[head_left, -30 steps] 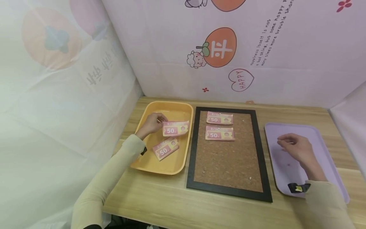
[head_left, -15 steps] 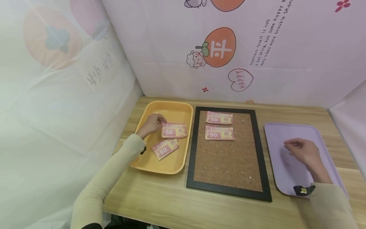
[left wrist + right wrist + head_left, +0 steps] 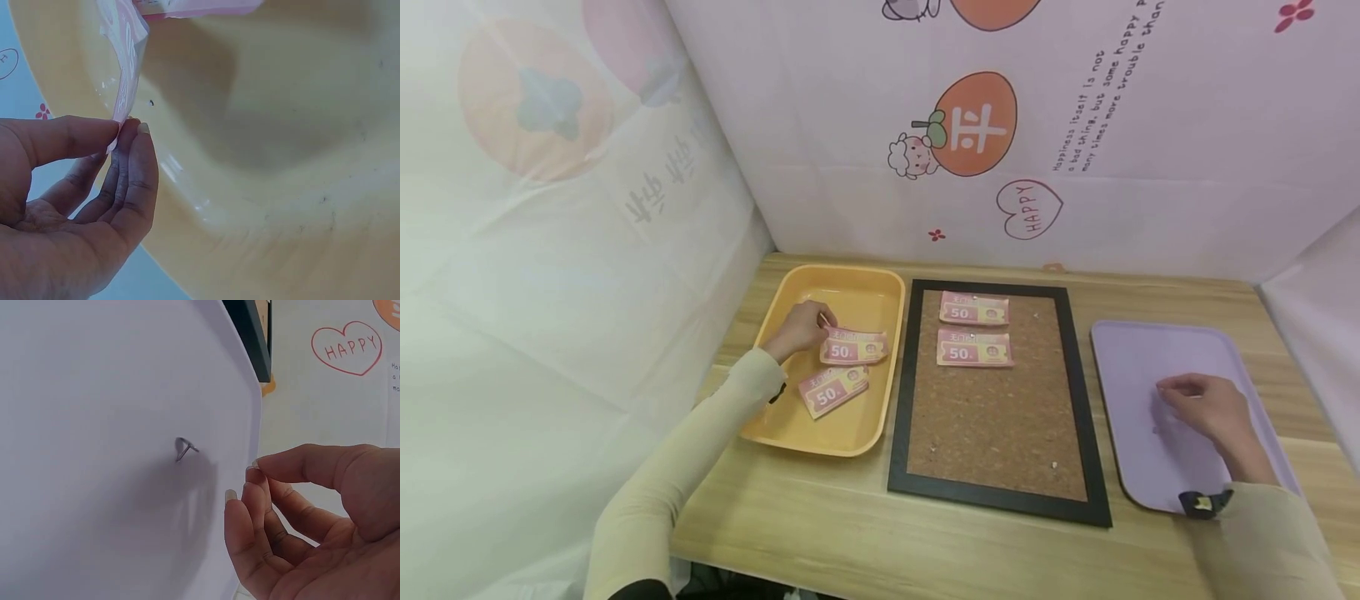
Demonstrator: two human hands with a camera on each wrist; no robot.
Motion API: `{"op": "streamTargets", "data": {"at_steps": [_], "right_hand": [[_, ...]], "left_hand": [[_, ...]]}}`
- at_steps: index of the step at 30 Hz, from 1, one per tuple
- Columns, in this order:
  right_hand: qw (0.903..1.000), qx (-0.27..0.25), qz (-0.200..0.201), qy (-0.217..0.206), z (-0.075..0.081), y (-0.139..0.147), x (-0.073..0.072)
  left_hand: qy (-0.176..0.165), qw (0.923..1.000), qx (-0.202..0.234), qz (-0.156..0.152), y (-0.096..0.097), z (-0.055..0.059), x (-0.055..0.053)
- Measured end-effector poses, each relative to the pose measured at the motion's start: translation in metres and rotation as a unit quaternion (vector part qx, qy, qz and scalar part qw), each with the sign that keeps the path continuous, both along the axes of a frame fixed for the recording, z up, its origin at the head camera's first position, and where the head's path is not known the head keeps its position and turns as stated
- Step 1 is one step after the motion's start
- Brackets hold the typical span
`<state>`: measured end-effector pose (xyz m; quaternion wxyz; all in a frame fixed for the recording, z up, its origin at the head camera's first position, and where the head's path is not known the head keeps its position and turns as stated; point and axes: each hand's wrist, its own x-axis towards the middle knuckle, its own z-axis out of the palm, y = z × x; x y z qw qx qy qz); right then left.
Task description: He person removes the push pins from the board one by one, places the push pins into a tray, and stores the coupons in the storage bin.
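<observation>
My left hand [image 3: 805,327] pinches the left end of a pink 50 coupon [image 3: 853,346] between thumb and fingertips, over the yellow tray [image 3: 805,446]. In the left wrist view the coupon [image 3: 128,62] bends upward from the fingertips. Below it, another coupon [image 3: 833,392] lies tilted in the tray. My right hand [image 3: 1213,410] hovers over the lilac tray [image 3: 1120,350], fingers loosely bent and thumb tip close against the index fingertip; nothing shows between them. On that tray a metal thumbtack [image 3: 186,449] lies with its point sticking out, apart from the fingers.
Between the trays lies a black-framed cork board [image 3: 996,417]. An upper coupon [image 3: 974,308] and a lower coupon [image 3: 974,348] are on its top part, each with a small tack at its upper edge. Small pale tacks sit near the board's corners. A printed curtain [image 3: 850,192] hangs behind the table.
My left hand has lowered the pinched coupon slightly toward the one beneath it. My right hand has shifted right and a little nearer to me over the lilac tray.
</observation>
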<state>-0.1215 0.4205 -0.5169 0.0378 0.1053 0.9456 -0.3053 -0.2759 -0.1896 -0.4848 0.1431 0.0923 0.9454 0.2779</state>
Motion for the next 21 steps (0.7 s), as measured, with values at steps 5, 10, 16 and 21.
{"op": "streamTargets", "data": {"at_steps": [5, 10, 16, 21], "right_hand": [[0.9998, 0.018, 0.004, 0.0, -0.002, 0.003, 0.0], [0.9998, 0.02, 0.003, 0.002, -0.008, 0.005, 0.0], [0.9998, 0.018, -0.003, -0.003, -0.011, 0.006, -0.001], [0.9997, 0.018, -0.004, -0.017, -0.013, 0.007, -0.001]], "left_hand": [[-0.001, 0.9998, -0.017, 0.001, 0.001, -0.001, -0.001], [-0.013, 0.9995, -0.029, 0.006, 0.002, -0.005, -0.003], [-0.013, 0.9992, -0.038, 0.002, 0.002, -0.009, -0.005], [-0.016, 0.9985, -0.051, -0.005, 0.002, -0.012, -0.007]]}}
